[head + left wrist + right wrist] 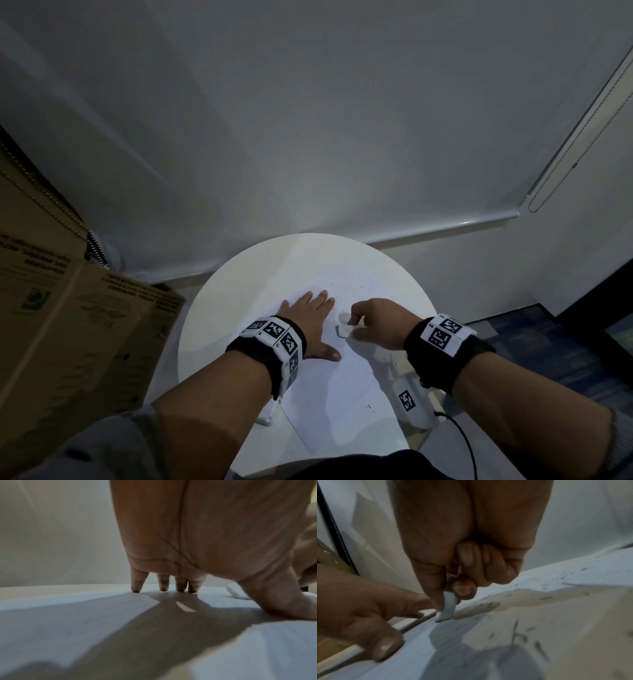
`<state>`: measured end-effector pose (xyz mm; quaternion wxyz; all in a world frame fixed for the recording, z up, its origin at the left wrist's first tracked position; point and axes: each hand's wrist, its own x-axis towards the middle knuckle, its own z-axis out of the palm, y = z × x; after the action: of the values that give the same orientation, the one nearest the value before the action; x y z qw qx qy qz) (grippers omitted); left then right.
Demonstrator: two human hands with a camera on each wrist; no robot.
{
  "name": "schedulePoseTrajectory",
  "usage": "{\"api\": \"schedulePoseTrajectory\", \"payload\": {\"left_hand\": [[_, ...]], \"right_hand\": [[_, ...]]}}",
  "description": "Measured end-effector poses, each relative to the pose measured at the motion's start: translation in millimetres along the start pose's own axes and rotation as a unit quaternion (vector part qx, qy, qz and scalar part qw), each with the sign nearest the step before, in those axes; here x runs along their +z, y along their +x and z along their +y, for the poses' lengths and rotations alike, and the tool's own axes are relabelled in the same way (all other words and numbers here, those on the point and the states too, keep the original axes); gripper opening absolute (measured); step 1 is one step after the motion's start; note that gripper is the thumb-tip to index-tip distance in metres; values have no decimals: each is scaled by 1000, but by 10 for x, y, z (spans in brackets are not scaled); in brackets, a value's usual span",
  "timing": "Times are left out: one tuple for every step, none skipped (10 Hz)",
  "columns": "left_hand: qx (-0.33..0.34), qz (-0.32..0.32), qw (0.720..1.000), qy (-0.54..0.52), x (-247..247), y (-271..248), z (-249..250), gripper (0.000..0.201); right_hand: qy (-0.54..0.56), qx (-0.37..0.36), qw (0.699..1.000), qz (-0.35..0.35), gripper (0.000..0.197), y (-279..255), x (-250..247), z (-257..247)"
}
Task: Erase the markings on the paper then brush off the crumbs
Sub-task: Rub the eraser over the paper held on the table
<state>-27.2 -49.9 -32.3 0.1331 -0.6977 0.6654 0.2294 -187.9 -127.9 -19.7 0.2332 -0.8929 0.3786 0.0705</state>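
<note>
the left hand lies flat with fingers spread, pressing the paper onto the round white table. the right hand pinches a white eraser, its tip on the sheet; dark specks, probably eraser crumbs, lie scattered beyond the fingers.

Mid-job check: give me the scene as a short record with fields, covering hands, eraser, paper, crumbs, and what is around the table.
left hand: flat, fingers spread, pressing the paper down
right hand: pinches the eraser between thumb and fingers
eraser: white, its lower end touching the paper
paper: white sheet on the round white table
crumbs: dark specks scattered on the sheet beyond the hands
markings: a small faint mark near the sheet's near edge
surroundings: cardboard box to the left
</note>
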Motion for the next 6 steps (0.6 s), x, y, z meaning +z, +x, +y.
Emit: {"api": "schedulePoseTrajectory", "payload": {"left_hand": [[2,-1,1000,-1,-1,-3,-5,106],[2,2,1000,1,8,-3,-8,106],[2,3,1000,1,8,-3,-6,107],[3,2,1000,0,-1,-6,-5,106],[4,2,1000,1,-8,-9,-4,106],[6,3,1000,-4,-13,-16,-1,106]], "right_hand": [[0,38,998,56,21,59,-92,70],[4,46,997,55,20,40,-104,81],[-7,-2,1000,-11,21,-15,-39,12],[-9,32,999,36,21,34,-101,55],[-10,51,997,53,20,37,-128,62],[-20,-5,1000,-20,23,-21,-41,-41]]}}
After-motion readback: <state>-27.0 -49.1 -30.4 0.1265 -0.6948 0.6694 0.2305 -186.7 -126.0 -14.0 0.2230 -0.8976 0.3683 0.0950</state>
